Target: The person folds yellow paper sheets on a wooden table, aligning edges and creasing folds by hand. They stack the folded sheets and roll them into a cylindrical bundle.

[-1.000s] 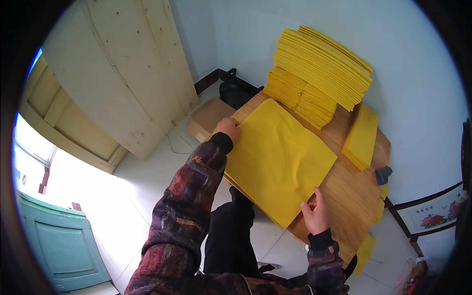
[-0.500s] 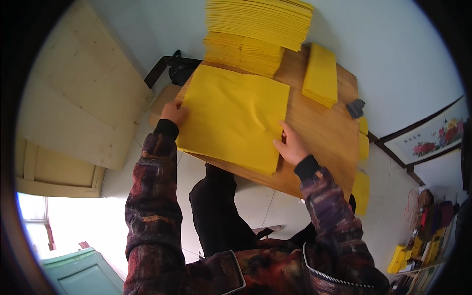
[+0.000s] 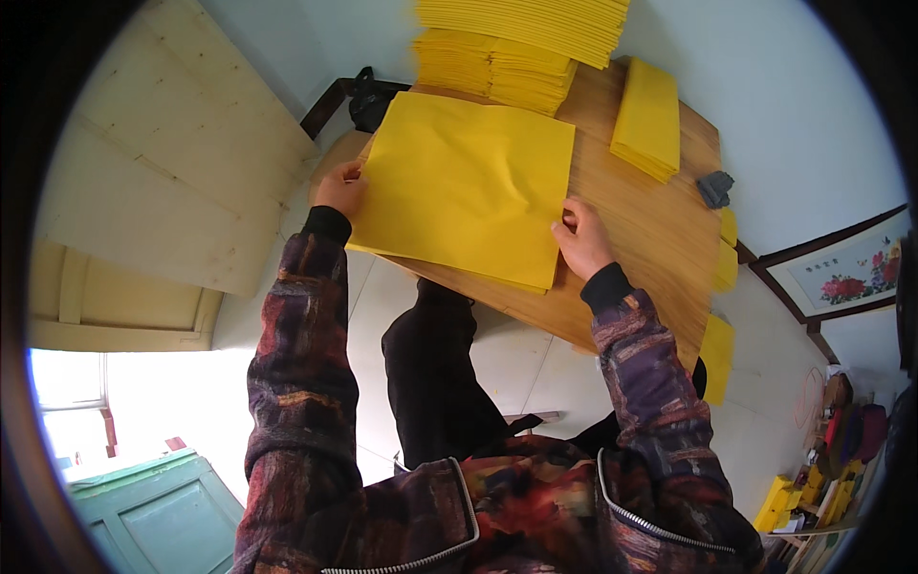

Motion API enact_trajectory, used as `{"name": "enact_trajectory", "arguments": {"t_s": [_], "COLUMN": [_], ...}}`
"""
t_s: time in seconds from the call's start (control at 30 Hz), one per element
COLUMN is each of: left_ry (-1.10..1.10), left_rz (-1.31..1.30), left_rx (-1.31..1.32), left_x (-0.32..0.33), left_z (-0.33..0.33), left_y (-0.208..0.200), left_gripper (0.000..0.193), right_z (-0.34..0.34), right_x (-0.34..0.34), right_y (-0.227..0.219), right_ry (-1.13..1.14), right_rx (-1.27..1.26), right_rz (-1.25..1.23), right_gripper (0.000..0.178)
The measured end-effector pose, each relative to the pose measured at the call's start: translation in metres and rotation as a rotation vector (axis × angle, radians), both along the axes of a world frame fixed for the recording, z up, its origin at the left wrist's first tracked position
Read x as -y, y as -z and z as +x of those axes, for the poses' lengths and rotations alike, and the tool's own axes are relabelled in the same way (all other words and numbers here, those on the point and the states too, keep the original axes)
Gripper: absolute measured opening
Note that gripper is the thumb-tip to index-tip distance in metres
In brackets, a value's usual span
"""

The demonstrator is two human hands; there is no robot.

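Note:
A small pile of large square yellow sheets lies at the near left of the wooden table, its top one slightly rippled. Whether they are paper or cloth I cannot tell. My left hand has its fingers curled in at the pile's left edge. At the right edge my right hand is closed too, thumb and forefinger at the sheets' border. Both hands are level with the tabletop, and some fingertips are hidden.
Tall stacks of folded yellow sheets stand at the table's back. A narrower yellow stack lies on the wooden table, with a grey crumpled item near its right edge. A black bag sits behind the left corner.
The view has shifted, so the table appears higher. My right thumb has drawn back from over the sheet to its edge. My left hand stays at the left edge.

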State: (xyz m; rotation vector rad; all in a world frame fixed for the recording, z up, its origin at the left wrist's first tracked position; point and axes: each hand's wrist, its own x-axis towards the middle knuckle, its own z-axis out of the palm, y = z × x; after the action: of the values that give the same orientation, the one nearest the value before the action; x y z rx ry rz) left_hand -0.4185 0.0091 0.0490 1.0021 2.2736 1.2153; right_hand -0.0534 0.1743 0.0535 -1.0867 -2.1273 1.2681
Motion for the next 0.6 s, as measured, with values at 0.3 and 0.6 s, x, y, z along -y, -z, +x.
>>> {"name": "enact_trajectory", "arguments": {"t_s": [0.3, 0.6], "left_ry": [0.049, 0.006], "left_rz": [0.012, 0.030], "left_rx": [-0.027, -0.055], "left_x": [0.009, 0.017], "left_z": [-0.003, 0.003], "left_y": [0.015, 0.011], "left_gripper": [0.047, 0.047], "right_z": [0.005, 0.007], "right_x": [0.007, 0.014], "right_y": [0.009, 0.013], "right_ry": [0.041, 0.047], "right_rx": [-0.027, -0.050], "right_rz": [0.133, 0.141], "right_gripper": [0.035, 0.031]}}
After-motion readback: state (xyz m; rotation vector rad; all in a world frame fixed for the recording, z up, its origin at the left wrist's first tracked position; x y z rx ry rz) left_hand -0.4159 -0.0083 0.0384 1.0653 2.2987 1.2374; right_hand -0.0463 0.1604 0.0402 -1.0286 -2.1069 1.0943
